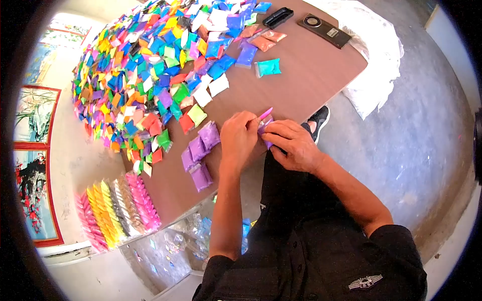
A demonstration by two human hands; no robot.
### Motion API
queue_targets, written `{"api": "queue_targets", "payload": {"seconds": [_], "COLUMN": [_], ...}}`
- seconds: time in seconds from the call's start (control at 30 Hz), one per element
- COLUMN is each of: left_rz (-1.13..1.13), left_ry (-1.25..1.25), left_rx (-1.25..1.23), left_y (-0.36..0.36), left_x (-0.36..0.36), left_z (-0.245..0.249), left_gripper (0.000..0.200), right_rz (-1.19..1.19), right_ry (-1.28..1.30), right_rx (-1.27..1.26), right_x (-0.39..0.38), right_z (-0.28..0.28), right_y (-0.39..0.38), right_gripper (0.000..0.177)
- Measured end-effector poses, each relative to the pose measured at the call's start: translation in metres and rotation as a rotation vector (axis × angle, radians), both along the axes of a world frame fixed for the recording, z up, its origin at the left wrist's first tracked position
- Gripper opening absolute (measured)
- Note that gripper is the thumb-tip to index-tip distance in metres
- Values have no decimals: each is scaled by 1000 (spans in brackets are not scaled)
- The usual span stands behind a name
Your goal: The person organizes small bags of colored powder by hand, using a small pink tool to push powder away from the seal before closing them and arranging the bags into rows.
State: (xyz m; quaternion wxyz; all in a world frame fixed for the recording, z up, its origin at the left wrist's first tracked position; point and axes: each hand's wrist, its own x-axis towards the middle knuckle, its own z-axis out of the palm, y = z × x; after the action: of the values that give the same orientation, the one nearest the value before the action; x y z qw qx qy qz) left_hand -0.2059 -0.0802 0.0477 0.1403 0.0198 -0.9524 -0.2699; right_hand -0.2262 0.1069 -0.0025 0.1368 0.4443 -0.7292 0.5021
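At the front edge of the brown table [296, 90], my left hand [240, 131] is closed in a pinch on a thin pink tool [266, 113]. My right hand [292, 145] has its fingers bent round a small purple packet [264, 128], which lies between the two hands. The pink tool's tip points up and to the right, over the packet. Just left of my left hand, several purple packets [199, 146] lie in a small group, some overlapping. Part of the held packet is hidden by my fingers.
A big heap of coloured packets [150, 75] covers the table's left and far side. A teal packet [268, 67], a black tray [278, 18] and a phone [324, 30] lie beyond my hands. Rows of strung packets [118, 210] are at the lower left; white plastic [374, 55] hangs right.
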Motion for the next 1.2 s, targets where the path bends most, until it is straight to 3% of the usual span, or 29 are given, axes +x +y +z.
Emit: {"api": "queue_targets", "payload": {"seconds": [0.17,0.37,0.7,0.83,1.0,1.2], "left_rz": [-26,-5,328,367,281,174], "left_ry": [2,15,26,59,117,131], "left_rx": [93,-35,472,509,527,423], "left_y": [8,-2,6,15,30,36], "left_x": [6,-8,43,52,47,31], "left_z": [5,-6,4,8,-8,-22], "left_gripper": [12,10,12,11,12,8], "right_rz": [-5,-20,-106,-317,-404,-499], "right_ry": [-20,37,-60,-188,-99,-105], "right_rx": [-20,13,59,-198,-22,-39], "right_x": [2,2,0,-7,-7,-7], "right_z": [-2,0,22,26,18,19], "right_y": [-2,0,4,-9,-9,-11], "right_gripper": [38,38,39,25,19,21]}}
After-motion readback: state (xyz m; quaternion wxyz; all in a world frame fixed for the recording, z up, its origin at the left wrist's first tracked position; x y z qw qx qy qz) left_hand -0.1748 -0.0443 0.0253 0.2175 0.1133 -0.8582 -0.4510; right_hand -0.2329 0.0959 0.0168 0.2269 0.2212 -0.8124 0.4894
